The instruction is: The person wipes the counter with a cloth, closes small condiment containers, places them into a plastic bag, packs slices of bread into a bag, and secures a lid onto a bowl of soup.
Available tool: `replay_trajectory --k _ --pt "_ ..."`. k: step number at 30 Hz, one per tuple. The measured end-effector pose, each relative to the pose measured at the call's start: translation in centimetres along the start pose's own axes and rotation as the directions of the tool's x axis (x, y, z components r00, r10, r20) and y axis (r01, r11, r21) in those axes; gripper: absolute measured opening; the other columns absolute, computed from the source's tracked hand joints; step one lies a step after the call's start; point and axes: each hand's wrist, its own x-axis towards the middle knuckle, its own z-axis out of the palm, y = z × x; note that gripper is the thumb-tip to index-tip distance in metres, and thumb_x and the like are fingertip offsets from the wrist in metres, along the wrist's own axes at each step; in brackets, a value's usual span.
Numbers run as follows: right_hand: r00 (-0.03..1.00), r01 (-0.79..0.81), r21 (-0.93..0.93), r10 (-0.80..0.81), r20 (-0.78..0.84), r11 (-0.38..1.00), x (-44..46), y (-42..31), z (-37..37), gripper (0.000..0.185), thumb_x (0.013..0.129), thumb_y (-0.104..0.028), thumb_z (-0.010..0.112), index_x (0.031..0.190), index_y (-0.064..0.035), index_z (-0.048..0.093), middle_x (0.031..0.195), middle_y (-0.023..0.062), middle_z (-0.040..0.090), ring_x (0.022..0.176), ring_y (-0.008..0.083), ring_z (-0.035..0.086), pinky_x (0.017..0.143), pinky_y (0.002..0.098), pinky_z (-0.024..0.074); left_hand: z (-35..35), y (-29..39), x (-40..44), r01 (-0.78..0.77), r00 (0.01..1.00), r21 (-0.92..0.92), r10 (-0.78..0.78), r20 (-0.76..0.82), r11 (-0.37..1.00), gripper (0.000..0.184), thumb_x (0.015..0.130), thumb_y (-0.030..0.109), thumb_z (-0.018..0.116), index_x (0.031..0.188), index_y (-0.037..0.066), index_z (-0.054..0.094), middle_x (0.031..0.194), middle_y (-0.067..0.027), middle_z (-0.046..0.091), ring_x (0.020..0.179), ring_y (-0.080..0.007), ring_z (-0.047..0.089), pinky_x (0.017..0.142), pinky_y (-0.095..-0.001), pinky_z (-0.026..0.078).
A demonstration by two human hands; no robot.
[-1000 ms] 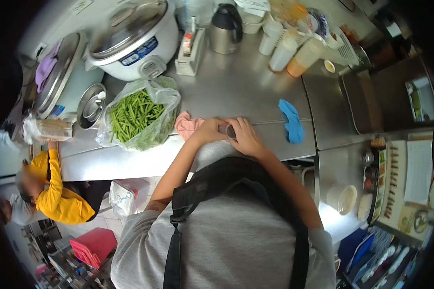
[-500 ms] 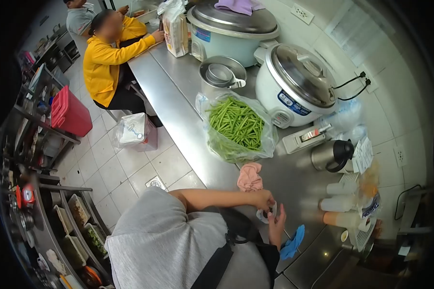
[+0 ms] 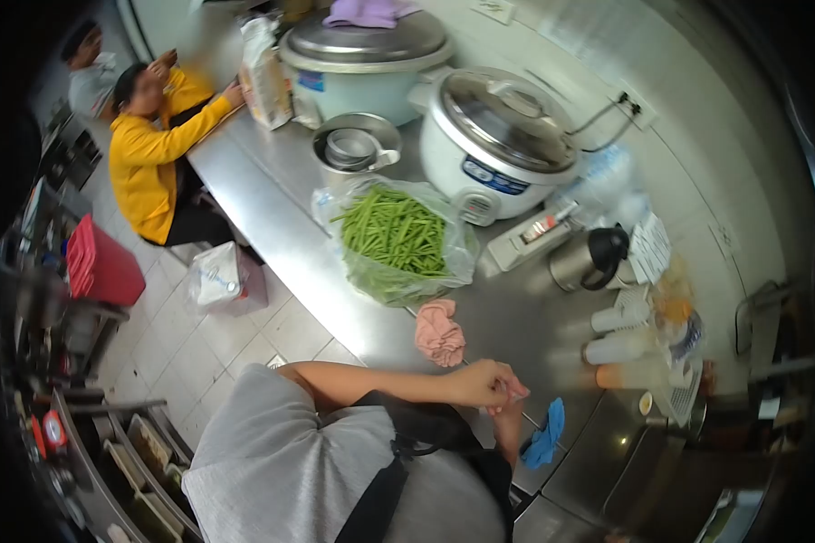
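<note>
Head view: the left hand (image 3: pixel 480 384) and right hand (image 3: pixel 509 419) meet close to the bench (image 3: pixel 507 312), fingers curled; whether they grip anything cannot be told. A crumpled pink cloth (image 3: pixel 439 333) lies just beside the left wrist; a blue cloth-like item (image 3: pixel 545 436), just beside the right hand. Both are judged light, soft and limp, best taken by a raised fold.

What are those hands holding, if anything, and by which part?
It cannot be told: the left hand and right hand are close together, and anything between them is too hidden and blurred to make out.
</note>
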Motion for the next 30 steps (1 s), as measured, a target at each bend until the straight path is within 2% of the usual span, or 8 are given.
replay_trajectory --k 2,4,7,10,16,23,26,30 --pt "0.998 0.019 -0.095 -0.024 -0.050 0.995 0.1 0.9 -0.4 0.036 0.079 -0.026 0.076 0.104 -0.0030 0.066 0.089 0.0007 0.065 0.077 0.0081 0.060 0.061 0.0254 0.0468 -1.7 0.5 0.7 0.100 0.991 -0.328 -0.065 0.115 0.939 0.025 0.079 -0.001 0.066 0.104 0.002 0.066 0.104 -0.0091 0.062 0.093 -0.0161 0.065 0.080 -0.0307 0.053" --pt "0.991 -0.115 -0.279 0.091 -0.099 0.953 0.2 1.3 -1.1 0.035 0.078 -0.025 0.075 0.102 -0.0024 0.066 0.089 0.0024 0.065 0.077 0.0095 0.061 0.062 0.0270 0.0472 -4.6 -1.2 2.0 -0.209 0.978 0.248 0.204 0.046 0.946 0.050 0.078 0.002 0.070 0.127 0.004 0.059 0.112 -0.0108 0.060 0.101 -0.0179 0.063 0.091 -0.0313 0.050" --pt "0.973 -0.137 -0.351 0.059 -0.225 0.926 0.5 3.8 -1.3 0.031 0.076 -0.019 0.074 0.101 -0.0027 0.066 0.084 0.0058 0.065 0.076 0.0138 0.063 0.064 0.0284 0.0478 -7.2 -7.1 3.8 -0.279 0.958 0.536 0.191 0.214 0.797 0.080 0.075 0.006 0.075 0.146 0.005 0.039 0.125 -0.0123 0.057 0.114 -0.0197 0.057 0.101 -0.0330 0.044" --pt "0.896 0.339 -0.701 -0.442 0.038 0.628 1.0 0.5 0.1 0.026 0.073 -0.011 0.074 0.097 -0.0051 0.068 0.076 0.0079 0.062 0.071 0.0181 0.063 0.063 0.0295 0.0483 -4.8 -9.8 5.5 -0.233 0.885 0.108 0.164 0.436 0.967 0.098 0.072 0.009 0.079 0.153 0.006 0.024 0.131 -0.0117 0.055 0.123 -0.0188 0.050 0.106 -0.0345 0.039" --pt "0.975 -0.101 -0.705 -0.072 -0.211 0.702 -0.7 -6.6 -0.7 0.026 0.069 -0.001 0.073 0.095 -0.0059 0.071 0.068 0.0065 0.058 0.067 0.0177 0.062 0.061 0.0298 0.0487 -4.0 -12.1 6.5 -0.127 0.924 0.110 0.077 0.376 0.986 0.066 0.077 0.006 0.076 0.137 0.003 0.050 0.119 -0.0060 0.063 0.108 -0.0125 0.057 0.095 -0.0285 0.046" --pt "0.641 -0.005 -0.661 -0.505 -0.578 0.751 -6.7 -17.3 0.5 0.021 0.076 -0.006 0.076 0.097 -0.0103 0.071 0.069 0.0035 0.062 0.061 0.0098 0.059 0.055 0.0284 0.0482 -4.4 -14.7 6.4 -0.048 0.986 0.131 0.026 0.167 0.990 0.017 0.082 0.008 0.074 0.098 0.003 0.070 0.081 0.0047 0.065 0.077 -0.0050 0.058 0.071 -0.0241 0.049" --pt "0.891 0.015 -0.762 -0.354 -0.284 0.648 -5.7 -13.5 4.6 0.017 0.081 -0.004 0.072 0.098 -0.0039 0.068 0.072 0.0023 0.065 0.066 0.0077 0.062 0.060 0.0239 0.0489 -5.0 -15.8 6.9 -0.063 0.989 0.109 0.047 0.143 0.992 0.022 0.082 0.012 0.076 0.102 0.003 0.070 0.086 0.0026 0.068 0.081 -0.0063 0.060 0.075 -0.0249 0.050" --pt "0.919 0.039 -0.773 -0.327 -0.222 0.633 -3.6 -7.4 2.4 0.019 0.084 -0.005 0.071 0.102 -0.0003 0.066 0.081 0.0044 0.067 0.068 0.0087 0.063 0.063 0.0248 0.0505 -3.5 -10.0 5.3 0.006 0.987 0.197 -0.037 0.155 0.980 0.029 0.081 0.016 0.078 0.105 0.002 0.069 0.093 -0.0004 0.070 0.087 -0.0089 0.062 0.082 -0.0277 0.051"
